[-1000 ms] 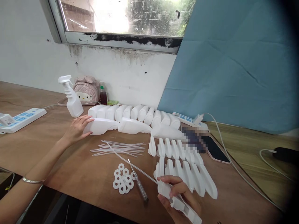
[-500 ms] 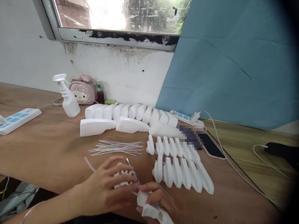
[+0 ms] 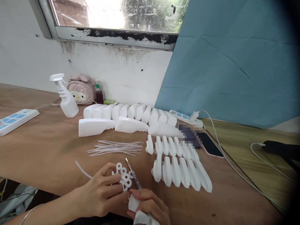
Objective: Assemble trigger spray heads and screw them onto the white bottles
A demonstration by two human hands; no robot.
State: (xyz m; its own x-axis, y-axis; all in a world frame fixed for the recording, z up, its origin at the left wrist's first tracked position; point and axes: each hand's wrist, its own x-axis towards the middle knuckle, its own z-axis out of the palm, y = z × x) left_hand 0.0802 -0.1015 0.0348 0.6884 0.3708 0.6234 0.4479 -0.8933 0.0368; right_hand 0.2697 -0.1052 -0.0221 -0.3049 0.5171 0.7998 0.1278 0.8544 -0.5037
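Note:
My left hand [image 3: 103,193] is closed with bent fingers, their tips by a heap of small white ring washers [image 3: 126,177]. A thin white plastic tube [image 3: 82,170] runs in behind this hand; the grip on it is hidden. My right hand [image 3: 152,203] is wrapped around a white spray trigger head [image 3: 134,203], partly covered by the fingers. The left fingertips come close to the head's near end. A screwdriver with a clear handle [image 3: 134,173] lies beside the washers, its handle end next to my right hand.
Two rows of white trigger parts [image 3: 177,172] lie to the right. Behind are loose tubes [image 3: 114,148], white bottles [image 3: 96,127], a standing spray bottle [image 3: 67,100], a pink bag [image 3: 81,90], power strips [image 3: 17,122] and a phone [image 3: 211,145].
Both hands have shifted left and slightly toward me, with the trigger head and tube moving along. More washers and the screwdriver handle now show. The view has shifted slightly.

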